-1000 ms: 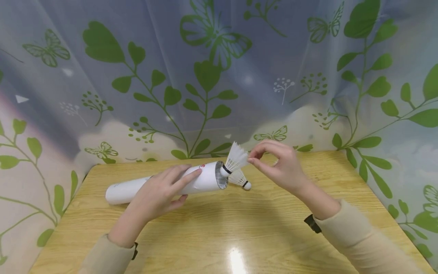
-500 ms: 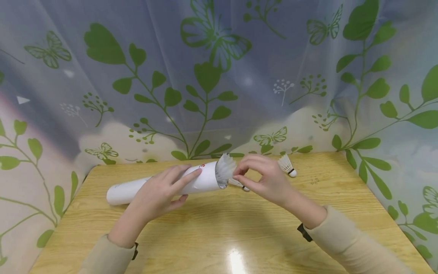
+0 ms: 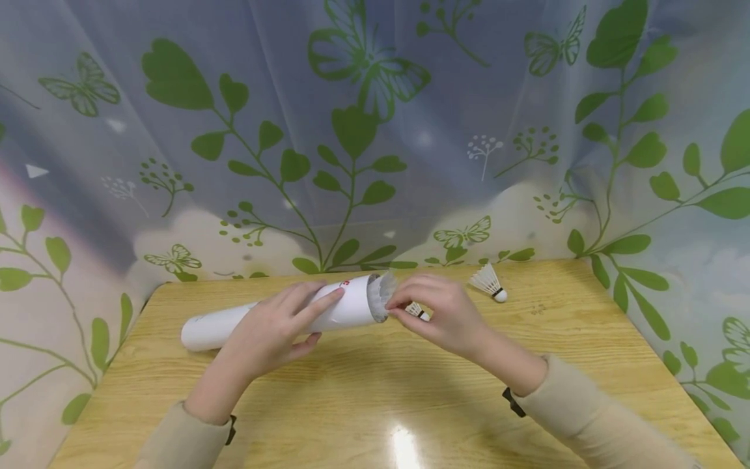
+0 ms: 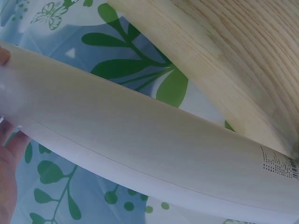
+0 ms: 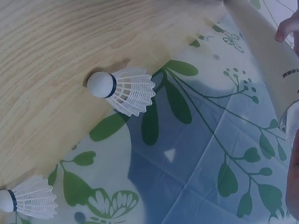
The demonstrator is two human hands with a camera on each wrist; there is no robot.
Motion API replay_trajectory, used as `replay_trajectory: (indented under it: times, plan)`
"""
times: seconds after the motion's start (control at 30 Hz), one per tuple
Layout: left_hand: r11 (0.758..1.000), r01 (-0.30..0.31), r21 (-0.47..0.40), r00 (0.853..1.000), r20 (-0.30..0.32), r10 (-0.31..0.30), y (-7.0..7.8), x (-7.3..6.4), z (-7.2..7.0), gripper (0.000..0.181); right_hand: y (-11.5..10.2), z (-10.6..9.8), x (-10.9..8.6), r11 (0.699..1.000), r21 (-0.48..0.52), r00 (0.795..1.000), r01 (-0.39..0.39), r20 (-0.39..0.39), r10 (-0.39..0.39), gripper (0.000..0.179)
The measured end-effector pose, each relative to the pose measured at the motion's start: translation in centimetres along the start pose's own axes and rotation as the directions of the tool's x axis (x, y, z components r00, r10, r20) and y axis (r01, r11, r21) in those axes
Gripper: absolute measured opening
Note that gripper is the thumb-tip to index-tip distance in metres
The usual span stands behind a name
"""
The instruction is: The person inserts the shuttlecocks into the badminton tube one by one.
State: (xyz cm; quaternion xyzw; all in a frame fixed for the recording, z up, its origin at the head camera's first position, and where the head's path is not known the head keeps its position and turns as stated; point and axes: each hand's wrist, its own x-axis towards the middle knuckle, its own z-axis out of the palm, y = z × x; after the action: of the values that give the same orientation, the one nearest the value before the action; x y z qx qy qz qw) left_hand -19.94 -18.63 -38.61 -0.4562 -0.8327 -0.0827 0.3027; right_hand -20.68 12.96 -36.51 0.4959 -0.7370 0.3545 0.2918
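A white cardboard shuttlecock tube [image 3: 348, 305] lies along the table, tilted slightly, its foil-lined mouth toward the right. My left hand [image 3: 272, 335] grips it around the middle; the left wrist view shows the tube's plain side [image 4: 140, 126] and some fingertips. Just inside the mouth sits a white shuttlecock [image 3: 379, 294], cork end hidden, feather skirt sticking out. Thumb and forefinger of my right hand [image 3: 448, 312] pinch the skirt's rim. Partly behind that hand lies a second shuttlecock [image 3: 420, 312], also seen in the right wrist view [image 5: 124, 91].
Further right on the wooden table [image 3: 351, 404], a third shuttlecock [image 3: 487, 284] lies near the back edge. A curtain [image 3: 375, 163] printed with leaves and butterflies hangs right behind the table and along both sides.
My right hand has moved left and slightly down, pushing the shuttlecock from outside the mouth to mostly inside the tube. The left hand and tube have stayed put.
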Motion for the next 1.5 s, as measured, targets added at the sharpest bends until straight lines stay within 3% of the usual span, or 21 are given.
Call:
replay_trajectory:
  times: [0.63,0.87,1.2,1.5]
  plan:
    - [1.0,-0.004,-0.011,1.0,-0.002,0.004,0.1,0.1,-0.1,0.093,0.1,1.6,-0.1,0.999,-0.033,0.999,-0.03,0.04,0.031,0.021]
    - [1.0,-0.007,-0.005,1.0,-0.002,0.007,0.2,0.0,-0.1,0.093,0.0,1.8,0.0,0.998,-0.047,0.998,-0.027,0.057,0.03,0.012]
    - [1.0,-0.008,-0.016,1.0,0.0,0.008,0.2,0.1,0.0,0.092,0.0,2.0,0.0,0.998,-0.054,0.997,-0.028,0.07,0.032,0.019]
    - [1.0,0.001,-0.013,1.0,0.003,-0.001,0.1,-0.1,0.0,0.093,0.3,1.3,0.3,0.997,0.037,0.991,-0.074,0.118,0.069,0.018]
